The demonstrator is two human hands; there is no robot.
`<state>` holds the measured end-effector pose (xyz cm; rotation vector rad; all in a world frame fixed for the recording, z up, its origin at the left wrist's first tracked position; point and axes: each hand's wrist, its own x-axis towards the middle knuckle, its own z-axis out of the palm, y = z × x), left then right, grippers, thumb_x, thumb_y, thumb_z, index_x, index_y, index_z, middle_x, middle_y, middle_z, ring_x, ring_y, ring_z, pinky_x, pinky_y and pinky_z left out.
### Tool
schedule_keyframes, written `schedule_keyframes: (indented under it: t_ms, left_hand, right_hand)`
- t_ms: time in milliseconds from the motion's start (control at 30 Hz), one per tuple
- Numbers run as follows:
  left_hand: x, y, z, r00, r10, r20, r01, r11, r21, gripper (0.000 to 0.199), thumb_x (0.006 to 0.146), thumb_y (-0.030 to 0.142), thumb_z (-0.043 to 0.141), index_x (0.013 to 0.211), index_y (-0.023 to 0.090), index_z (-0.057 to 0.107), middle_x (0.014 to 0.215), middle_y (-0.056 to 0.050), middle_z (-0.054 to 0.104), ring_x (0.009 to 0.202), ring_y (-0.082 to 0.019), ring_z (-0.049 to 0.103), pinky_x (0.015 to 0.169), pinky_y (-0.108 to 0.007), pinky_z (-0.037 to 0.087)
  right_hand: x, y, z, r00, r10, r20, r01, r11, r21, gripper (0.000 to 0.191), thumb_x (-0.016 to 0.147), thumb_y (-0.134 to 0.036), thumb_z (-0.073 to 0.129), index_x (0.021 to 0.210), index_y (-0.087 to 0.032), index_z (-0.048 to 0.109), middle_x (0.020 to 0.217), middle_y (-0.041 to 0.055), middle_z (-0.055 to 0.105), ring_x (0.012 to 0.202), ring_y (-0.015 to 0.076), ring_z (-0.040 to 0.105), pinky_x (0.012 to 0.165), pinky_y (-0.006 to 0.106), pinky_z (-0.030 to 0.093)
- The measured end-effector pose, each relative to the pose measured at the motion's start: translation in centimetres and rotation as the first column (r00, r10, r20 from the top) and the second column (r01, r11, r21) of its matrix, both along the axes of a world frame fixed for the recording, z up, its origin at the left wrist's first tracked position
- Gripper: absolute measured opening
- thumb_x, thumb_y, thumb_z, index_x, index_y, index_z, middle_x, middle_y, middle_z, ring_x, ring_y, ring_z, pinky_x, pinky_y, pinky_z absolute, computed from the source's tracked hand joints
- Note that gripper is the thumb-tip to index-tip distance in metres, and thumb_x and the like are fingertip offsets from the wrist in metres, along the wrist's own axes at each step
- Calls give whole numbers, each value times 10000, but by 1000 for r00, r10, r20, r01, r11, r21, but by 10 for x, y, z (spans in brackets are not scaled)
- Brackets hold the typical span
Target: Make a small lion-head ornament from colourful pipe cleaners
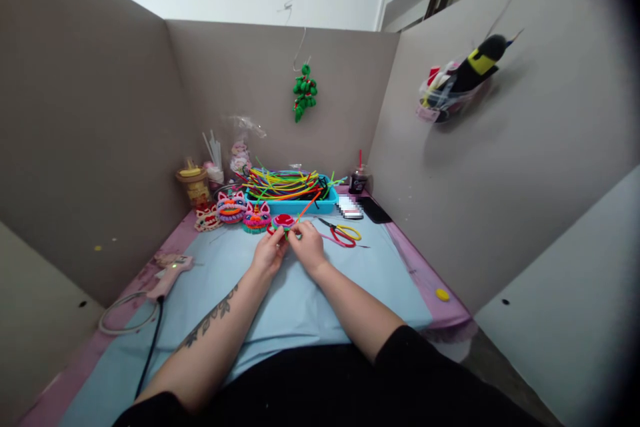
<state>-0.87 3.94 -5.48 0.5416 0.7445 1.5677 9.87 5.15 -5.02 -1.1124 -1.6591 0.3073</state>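
Note:
Near the middle of the table, my left hand [271,251] is closed on a round, fuzzy pipe-cleaner piece [283,221] in red, green and a little blue. My right hand [307,247] meets it from the other side, fingertips pinched together at the piece's edge. From beside those fingertips an orange pipe cleaner [310,206] slants up to the right. What exactly the right fingertips grip is partly hidden. To the left stand colourful pipe-cleaner animal heads, one pink and teal [257,219], another purple and orange [231,207].
Behind my hands is a blue tray [293,207] heaped with pipe cleaners [285,183]. Scissors [345,235] lie right, near a dark phone [375,209] and a drink cup [359,180]. A pink glue gun [171,277] with a cable lies left. Grey panels enclose the table.

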Motion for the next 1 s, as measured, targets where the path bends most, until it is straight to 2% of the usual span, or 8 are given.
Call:
schedule_keyframes:
  t_ms: [167,267,400,533,667,833,900,1000]
  left_hand:
    - [1,-3,2,998,13,-65,-14,1000,-6,305,564,288,812,741,140,614,700,3,635,660,-100,576,685,-238,473]
    - [1,-3,3,989,24,-148,-21,1000,19,368,533,320,826,773,148,608,738,4,632,689,-105,582,680,-236,463]
    - [-2,-2,2,976,25,-218,-17,999,42,405,535,381,812,797,151,607,802,-12,631,716,-114,581,654,-233,460]
    - [-3,0,1,958,30,-284,-27,1000,16,407,538,398,796,799,156,599,768,-8,621,667,-108,563,568,-205,422]
    - [-2,0,0,947,20,-322,-19,1000,6,394,561,394,771,833,167,599,786,-9,632,693,-118,581,531,-186,382]
    - [-3,0,1,920,49,-388,-50,999,6,365,587,400,740,844,171,616,777,-7,636,675,-114,572,519,-184,358]
    - [-4,1,1,907,68,-416,-68,998,15,350,583,391,740,824,167,620,751,-4,631,650,-110,559,521,-188,360]
    - [-6,3,-2,884,95,-458,-84,995,45,337,583,378,735,814,158,627,740,-10,628,631,-107,545,532,-193,370]
  right_hand:
    - [-5,4,-4,988,50,-149,-60,996,-61,126,735,-198,514,656,-188,612,687,14,577,693,150,531,685,261,427]
    - [-6,7,-7,984,62,-169,-73,995,-63,119,734,-209,516,664,-188,609,699,12,576,693,149,525,681,262,425]
    - [-4,8,-7,987,58,-147,-70,995,-77,102,725,-208,519,662,-191,597,701,9,564,697,148,521,678,260,419]
    - [-1,7,-4,993,27,-119,-37,996,-84,64,719,-211,527,713,-193,587,717,2,561,700,144,518,684,255,409]
    - [3,6,-1,1000,-7,-27,5,996,-94,81,746,-231,520,779,-199,587,737,-3,579,688,139,519,653,244,382]
    - [5,5,1,998,15,66,-8,995,-100,137,776,-262,491,718,-203,599,706,5,599,672,139,507,636,242,357]
    - [3,7,-1,999,35,-5,-35,985,-169,144,753,-272,503,679,-195,600,647,-8,584,631,130,495,615,239,353]
    - [0,9,-4,964,98,-247,-175,933,-315,136,687,-270,535,609,-173,589,546,-33,533,563,110,462,571,225,352]
